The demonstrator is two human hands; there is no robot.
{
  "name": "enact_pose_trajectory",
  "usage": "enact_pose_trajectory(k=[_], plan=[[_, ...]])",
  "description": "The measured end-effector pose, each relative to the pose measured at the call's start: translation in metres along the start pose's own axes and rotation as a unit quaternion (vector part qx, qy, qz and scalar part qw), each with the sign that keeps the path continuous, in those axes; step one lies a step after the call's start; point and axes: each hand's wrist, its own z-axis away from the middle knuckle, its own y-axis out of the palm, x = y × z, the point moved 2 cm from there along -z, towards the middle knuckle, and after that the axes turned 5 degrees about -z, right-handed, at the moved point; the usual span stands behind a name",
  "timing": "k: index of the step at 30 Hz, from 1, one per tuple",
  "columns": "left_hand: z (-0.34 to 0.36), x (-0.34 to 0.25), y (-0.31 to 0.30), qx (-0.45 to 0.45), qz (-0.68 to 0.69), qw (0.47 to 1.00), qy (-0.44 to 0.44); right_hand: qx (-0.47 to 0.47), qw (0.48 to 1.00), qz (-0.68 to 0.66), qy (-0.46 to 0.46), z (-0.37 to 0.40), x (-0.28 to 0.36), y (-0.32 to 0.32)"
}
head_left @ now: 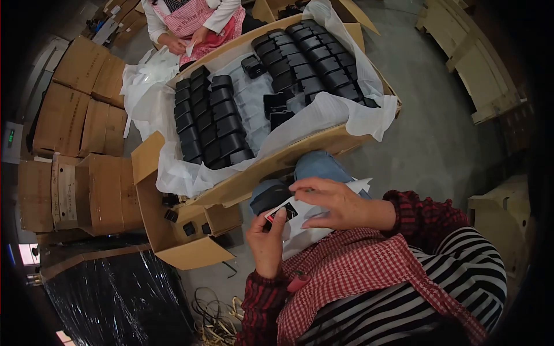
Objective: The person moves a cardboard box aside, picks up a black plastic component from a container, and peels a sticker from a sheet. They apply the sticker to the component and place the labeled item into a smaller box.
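My left hand (268,236) pinches a small dark piece with red and white parts (281,215) between thumb and fingers, above my lap. Just right of it, my right hand (337,205) has its fingers spread and curved over a white sheet (309,237); nothing is visibly gripped in it. The sheet lies on my knees and the red checked apron (346,268). Beyond my knees, a large carton (262,167) lined with white wrapping holds rows of black plastic parts (202,118).
Across the carton sits another person in a pink apron (190,20), handling something white. An open box (196,251) with several small black parts stands at left, near stacked cartons (72,115) and a black-wrapped bundle (115,294). Straps (216,314) lie on the floor.
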Motion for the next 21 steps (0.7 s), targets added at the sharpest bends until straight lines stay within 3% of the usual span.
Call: enact_pose_trajectory(k=[7, 9, 11, 15, 18, 21], plan=[[0.006, 0.000, 0.005, 0.024, 0.088, 0.995, -0.041, -0.017, 0.999, -0.027, 0.004, -0.011, -0.004, -0.001], [0.007, -0.006, 0.004, 0.048, 0.027, 0.998, -0.025, -0.012, 0.999, -0.040, 0.021, -0.013, -0.003, -0.002], [0.007, -0.009, 0.009, 0.052, 0.047, 0.998, -0.007, 0.032, 0.997, -0.029, 0.071, -0.013, -0.004, -0.004], [0.006, -0.013, 0.008, 0.081, 0.044, 0.995, 0.046, 0.014, 0.996, -0.058, 0.070, -0.010, -0.004, -0.007], [0.007, -0.013, 0.007, 0.097, 0.023, 0.994, 0.040, 0.069, 0.988, -0.061, 0.120, -0.009, 0.002, -0.013], [0.000, 0.003, 0.005, 0.105, -0.027, 0.993, 0.046, -0.011, 0.992, -0.100, 0.081, -0.013, 0.006, -0.014]])
